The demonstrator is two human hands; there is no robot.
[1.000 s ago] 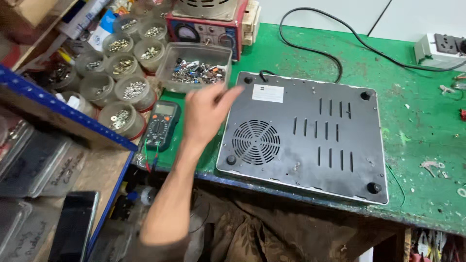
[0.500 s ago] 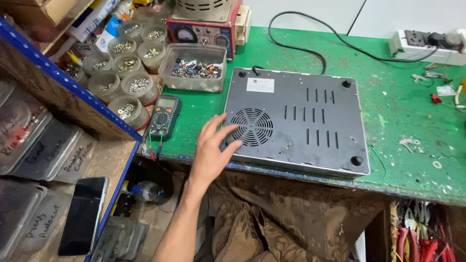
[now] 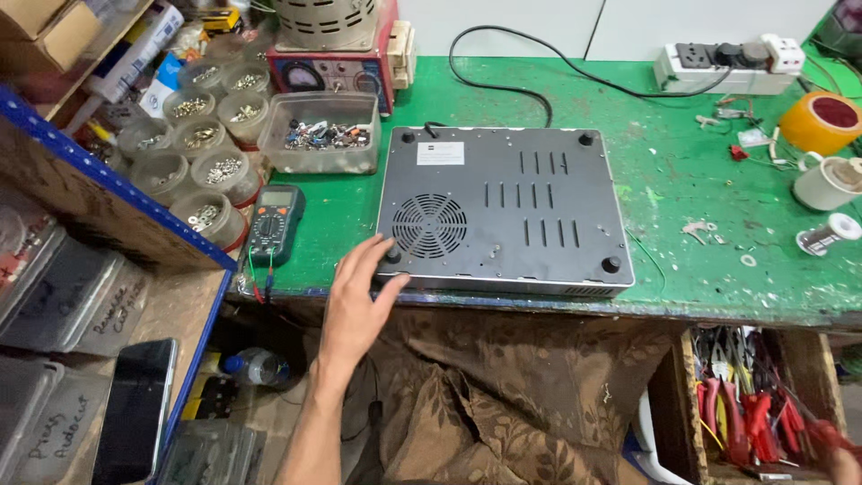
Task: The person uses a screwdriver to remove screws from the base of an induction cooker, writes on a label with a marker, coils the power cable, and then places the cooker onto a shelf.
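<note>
A dark grey flat cooktop (image 3: pixel 530 216) lies upside down on the green bench, its round fan grille (image 3: pixel 429 225) and rubber feet facing up. My left hand (image 3: pixel 357 301) rests on its near-left corner, fingers spread beside a rubber foot and the thumb along the front edge, holding nothing. Only a sliver of my right hand (image 3: pixel 844 462) shows at the bottom right corner, by red-handled pliers (image 3: pixel 750 418) in a tool box; its fingers are hidden.
A multimeter (image 3: pixel 274 224) lies left of the cooktop. Behind it stand a clear tub of small parts (image 3: pixel 325 135), several jars of screws (image 3: pixel 211 144) and a red metered box (image 3: pixel 337 67). A power strip (image 3: pixel 727 63), tape roll (image 3: pixel 822 121) and cup (image 3: pixel 826 184) sit at the right.
My left hand has drawn back from the cooktop's far-left side to its near-left corner. The view has shifted, so more of the bench's right side shows.
</note>
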